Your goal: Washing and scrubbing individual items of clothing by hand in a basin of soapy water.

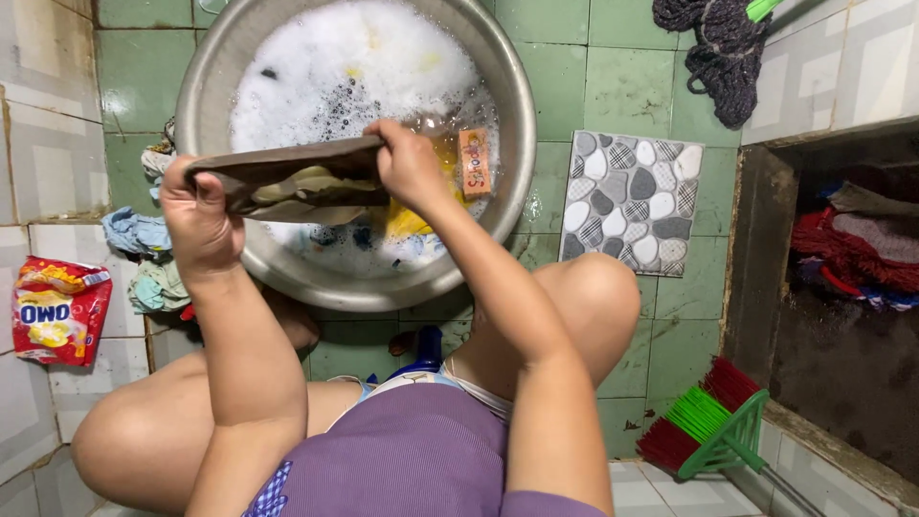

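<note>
Brown wet garment point(287, 182) stretches taut between both hands over the near rim of a big metal basin point(215, 105) full of suds. Far left, a red detergent packet point(57, 311) lies on the tiled floor, with crumpled cloths point(144, 258) beside the basin. Left hand point(196, 215) has its fingers clenched on the garment's left end; right hand point(407, 163) has its fingers clamped on the right end. Further right sit a pebble-patterned mat point(632, 201) and a green-and-red broom point(713, 421).

A basin point(215, 105) sits on the floor point(622, 77) before the knees. A garment point(287, 182) hangs over it. A packet point(57, 311) lies left, a mat point(632, 201) right, a broom point(713, 426) nearer right.
</note>
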